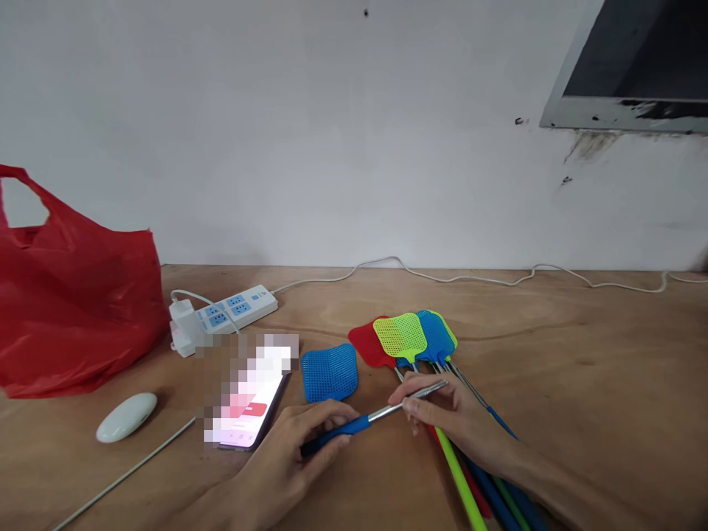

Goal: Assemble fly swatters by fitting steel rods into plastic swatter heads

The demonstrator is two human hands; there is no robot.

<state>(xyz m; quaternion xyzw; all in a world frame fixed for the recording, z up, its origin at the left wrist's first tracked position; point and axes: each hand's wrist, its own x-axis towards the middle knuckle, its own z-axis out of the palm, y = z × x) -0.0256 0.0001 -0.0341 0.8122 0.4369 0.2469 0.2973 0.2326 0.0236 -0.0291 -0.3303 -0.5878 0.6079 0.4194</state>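
Note:
My left hand (302, 450) grips the blue plastic handle of a fly swatter rod (365, 422). My right hand (450, 420) pinches the bare metal end of that same rod. A loose blue mesh swatter head (330, 372) lies flat on the wooden table (597, 369) just beyond my left hand. To the right of it lies a fanned bunch of assembled swatters (406, 338) with red, yellow-green and blue heads. Their metal shafts and coloured handles run under my right hand toward the near edge.
A red plastic bag (71, 295) stands at the far left. A white power strip (235, 306) with a plugged charger, a phone (248, 409) and a white oval case (127, 417) lie left of my hands. A white cable (498, 279) runs along the wall.

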